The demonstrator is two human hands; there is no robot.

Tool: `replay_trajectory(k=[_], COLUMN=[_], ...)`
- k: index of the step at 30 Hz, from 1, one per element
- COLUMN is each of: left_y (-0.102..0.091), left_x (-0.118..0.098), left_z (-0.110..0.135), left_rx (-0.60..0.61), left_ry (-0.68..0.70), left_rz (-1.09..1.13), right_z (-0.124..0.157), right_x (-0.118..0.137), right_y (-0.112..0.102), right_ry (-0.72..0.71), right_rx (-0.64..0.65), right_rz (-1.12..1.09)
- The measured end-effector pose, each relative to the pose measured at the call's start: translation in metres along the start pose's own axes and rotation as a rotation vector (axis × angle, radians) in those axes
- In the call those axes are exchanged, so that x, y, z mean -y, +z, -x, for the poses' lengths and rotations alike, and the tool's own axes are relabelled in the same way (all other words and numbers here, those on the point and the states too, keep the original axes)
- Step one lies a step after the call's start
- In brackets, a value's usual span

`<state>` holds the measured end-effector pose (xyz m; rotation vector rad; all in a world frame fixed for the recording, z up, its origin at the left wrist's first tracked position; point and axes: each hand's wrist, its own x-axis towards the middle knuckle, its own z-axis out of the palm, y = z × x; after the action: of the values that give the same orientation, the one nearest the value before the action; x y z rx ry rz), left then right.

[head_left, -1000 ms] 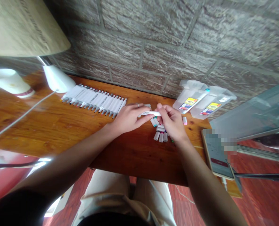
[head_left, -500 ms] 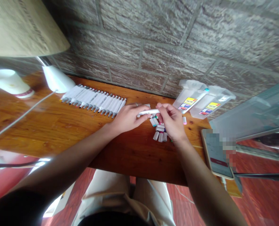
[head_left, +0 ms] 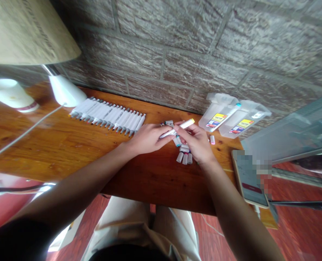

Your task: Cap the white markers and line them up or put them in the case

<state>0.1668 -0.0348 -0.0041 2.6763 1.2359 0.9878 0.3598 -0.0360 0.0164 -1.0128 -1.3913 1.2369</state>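
Note:
A white marker (head_left: 187,124) with a yellow end is held between my two hands, tilted up to the right. My left hand (head_left: 150,139) is closed on its lower left part, thumb and fingers pinching it. My right hand (head_left: 198,144) grips it near the middle, and the yellow end sticks out above the thumb. Beneath and beside my right hand lie several loose marker caps (head_left: 185,158), partly hidden by it. To the left of my left hand, a slanted row of white markers with grey ends (head_left: 109,115) lies side by side.
Two clear plastic cases (head_left: 238,121) stand by the stone wall, with a marker leaning there. One cap (head_left: 212,140) lies near them. A phone (head_left: 249,177) rests at the table's right edge. On the left are a lamp (head_left: 65,92), its cord and a paper cup (head_left: 12,96).
The marker has turned from nearly level to tilted, and its yellow end now shows past my right hand. My right hand has slid along it. The row of markers stays the same.

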Motion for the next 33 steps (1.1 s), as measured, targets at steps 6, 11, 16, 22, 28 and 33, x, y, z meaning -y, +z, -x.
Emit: replay_trajectory(k=[6,11,16,22,28,33], left_y=[-0.0011,-0.0037,-0.0011,-0.0001,-0.0038,-0.0045], left_x=[0.0002,-0.0006,0.0006,0.0009,-0.0007,-0.0016], left_z=[-0.0004,-0.0012,-0.0014,-0.0012,-0.0014,-0.0011], left_rx=[0.022,0.061,0.096,0.096,0.103,0.142], left_ry=[0.026,0.032,0.023,0.049,0.052,0.066], left_rz=[0.012,0.027,0.040,0.082,0.076,0.119], right_z=[0.0034,0.0029,0.0069,0.0073,0.0029,0.0034], right_x=[0.0013,0.0056,0.0070,0.0047,0.0060,0.0077], right_y=[0.0034,0.0025,0.0041,0.0035,0.0008,0.0019], right_ry=[-0.019,-0.088,-0.153,-0.188,-0.122,-0.098], right_rx=[-0.017,-0.094,-0.063,0.027,0.006,0.009], right_rz=[-0.012,-0.040,-0.070,-0.181,-0.238,-0.239])
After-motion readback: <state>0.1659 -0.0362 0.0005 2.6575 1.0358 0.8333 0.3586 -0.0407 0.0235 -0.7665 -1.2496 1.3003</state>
